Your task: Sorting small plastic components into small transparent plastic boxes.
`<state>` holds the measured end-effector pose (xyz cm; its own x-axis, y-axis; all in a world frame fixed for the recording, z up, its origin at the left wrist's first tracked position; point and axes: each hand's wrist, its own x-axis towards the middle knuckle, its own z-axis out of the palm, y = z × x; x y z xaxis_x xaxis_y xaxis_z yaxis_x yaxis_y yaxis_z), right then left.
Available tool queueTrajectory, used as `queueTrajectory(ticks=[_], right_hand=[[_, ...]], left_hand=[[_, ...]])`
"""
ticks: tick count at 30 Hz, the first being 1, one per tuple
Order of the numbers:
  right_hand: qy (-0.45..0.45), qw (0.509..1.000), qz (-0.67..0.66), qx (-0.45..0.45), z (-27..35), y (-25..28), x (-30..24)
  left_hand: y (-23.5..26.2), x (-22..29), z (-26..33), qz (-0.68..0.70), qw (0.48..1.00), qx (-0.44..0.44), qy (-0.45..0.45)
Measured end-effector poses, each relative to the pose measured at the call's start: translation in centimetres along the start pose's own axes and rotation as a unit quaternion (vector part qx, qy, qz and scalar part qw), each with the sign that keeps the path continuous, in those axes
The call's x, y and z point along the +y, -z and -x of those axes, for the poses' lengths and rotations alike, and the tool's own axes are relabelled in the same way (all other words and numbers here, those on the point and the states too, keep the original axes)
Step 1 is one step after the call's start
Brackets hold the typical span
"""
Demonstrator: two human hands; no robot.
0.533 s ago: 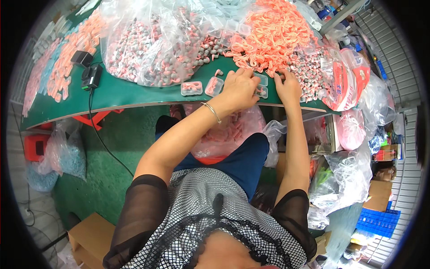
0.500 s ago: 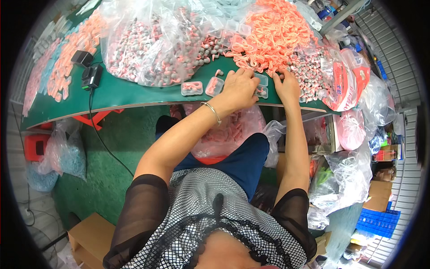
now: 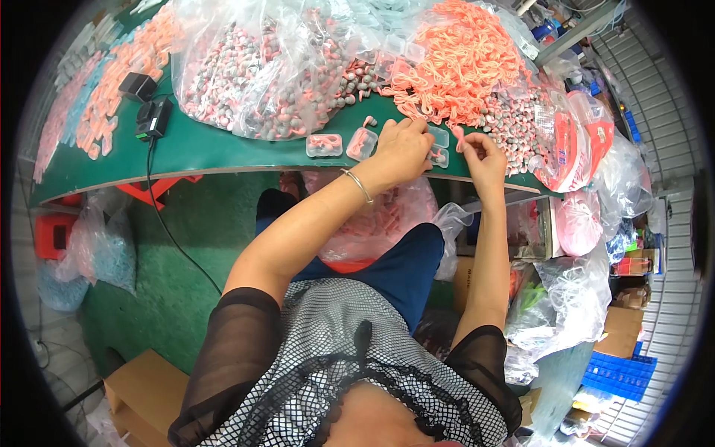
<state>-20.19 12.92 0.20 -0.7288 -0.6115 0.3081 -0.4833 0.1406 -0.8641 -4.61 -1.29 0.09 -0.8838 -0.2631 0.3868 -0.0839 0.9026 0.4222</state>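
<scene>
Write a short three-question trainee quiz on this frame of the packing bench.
1. True or false: the left hand rests on the green table beside small clear cases.
2. What does the right hand pinch? A) a pink cord piece B) a black box C) a blue crate
3. Fill in: the left wrist wears a thin ____.

Key:
1. True.
2. A, a small pink piece near the pink cord pile.
3. Bracelet.
</scene>
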Motion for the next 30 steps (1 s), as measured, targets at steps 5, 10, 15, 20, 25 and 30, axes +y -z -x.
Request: queueTrajectory(ticks=[5, 10, 15, 20, 25, 30], right_hand=[[0.203, 0.965, 0.149, -0.079, 0.9, -0.7, -2.2], [0.247, 0.946, 0.191, -0.093, 0.5, -0.6, -2.4], [0.276, 0.924, 0.232, -0.132, 0.4, -1.1, -2.0], [0.264, 0.935, 0.207, -0.114, 0.4, -1.1, -1.7], [0.208, 0.940, 0.268, -0.044, -0.8, -1.3, 0.2], [0.133, 0.958, 0.242, -0.076, -1.8, -1.5, 2.0]], left_hand=[[0.5, 0.4, -0.2, 0.014, 0.999, -0.036, 0.033], [0.4, 0.6, -0.3, 0.057, 0.997, 0.009, 0.042], [0.2, 0.3, 0.0, 0.061, 0.998, 0.020, 0.014], [-0.2, -0.3, 0.1, 0.035, 0.999, 0.017, -0.016], [-0.2, 0.1, 0.2, 0.026, 0.999, 0.020, -0.005], [-0.3, 0.0, 0.1, 0.017, 1.000, 0.007, -0.005]])
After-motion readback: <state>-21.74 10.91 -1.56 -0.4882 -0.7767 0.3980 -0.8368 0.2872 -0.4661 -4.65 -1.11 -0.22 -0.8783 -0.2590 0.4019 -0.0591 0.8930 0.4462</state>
